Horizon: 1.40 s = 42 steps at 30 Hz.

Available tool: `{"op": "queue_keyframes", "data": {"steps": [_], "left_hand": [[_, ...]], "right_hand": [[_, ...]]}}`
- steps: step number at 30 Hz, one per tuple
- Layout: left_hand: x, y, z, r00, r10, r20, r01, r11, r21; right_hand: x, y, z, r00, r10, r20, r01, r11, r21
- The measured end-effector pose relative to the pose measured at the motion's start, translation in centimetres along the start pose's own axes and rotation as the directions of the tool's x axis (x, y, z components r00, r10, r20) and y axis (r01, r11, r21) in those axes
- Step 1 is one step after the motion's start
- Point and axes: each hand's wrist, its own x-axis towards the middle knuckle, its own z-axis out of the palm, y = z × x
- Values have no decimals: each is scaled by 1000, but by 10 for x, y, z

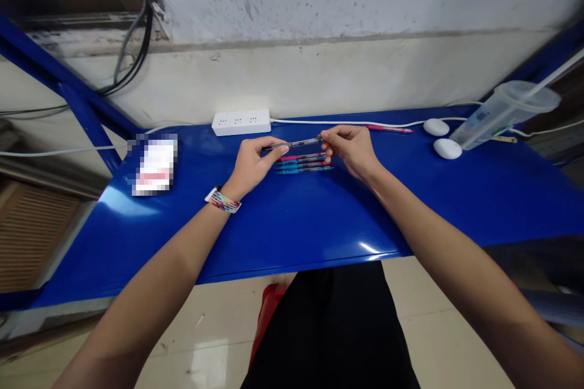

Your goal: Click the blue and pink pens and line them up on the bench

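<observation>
Black clothing (328,328) lies nearest, below the table edge, with my two bare forearms reaching in over it. Grip, left hand (253,164): thumb and index finger pressed together on the dark end of one pen (301,143). Grip, right hand (353,149): thumb and forefinger pinching the opposite end, remaining fingers loosely curled. Position of the held pen: roughly level between both hands, just beyond a row of pens on the blue table (292,225). Count in that row: one pink pen (289,158) and, as far as I can tell, three blue pens (288,166), side by side, lengthwise across my view. Elsewhere: one further pink pen (390,129) lying near the back edge, right of my right hand; one white power strip (241,123), box-shaped, at the wall; two smooth white rounded objects (448,148) near one clear plastic container (495,112), tall, with a pale rod rising at its mouth. One item at left (155,164) is pixelated and unreadable. Materials: table surface glossy and reflective; held pen's barrel partly see-through; wall (255,6) grey and speckled above, cream below; multicoloured patterned wristband (223,200) on my left wrist; floor (219,316) of shiny pale tiles.
</observation>
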Motion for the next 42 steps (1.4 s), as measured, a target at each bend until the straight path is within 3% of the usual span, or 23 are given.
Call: {"op": "queue_keyframes", "data": {"steps": [5, 9, 12, 22, 27, 33, 39, 42], "left_hand": [[0, -2, 2, 994, 99, -39, -96, 993, 69], [0, -4, 1, 959, 279, -54, -259, 936, 240], [1, -4, 0, 942, 333, -34, -310, 906, 288], [1, -2, 7, 994, 107, -24, -104, 989, 106], [2, 1, 5, 1000, -5, 0, 5, 997, 71], [4, -1, 2, 998, -52, -21, 52, 998, 27], [7, -1, 1, 997, 37, -73, -34, 998, 52], [8, -5, 2, 998, 21, -59, -19, 999, 45]], "right_hand": [[0, -4, -1, 998, 58, 15, -59, 998, 29], [1, -5, -3, 993, 116, 36, -118, 991, 67], [1, -2, -5, 989, 143, 44, -146, 986, 79], [1, 2, -6, 986, 163, 42, -166, 983, 81], [2, 2, -5, 995, 84, 60, -89, 993, 73], [1, -2, -4, 991, -16, 135, 9, 998, 56], [0, -4, -5, 991, 54, 123, -62, 996, 61], [-1, -3, -5, 992, 53, 113, -58, 998, 35]]}}
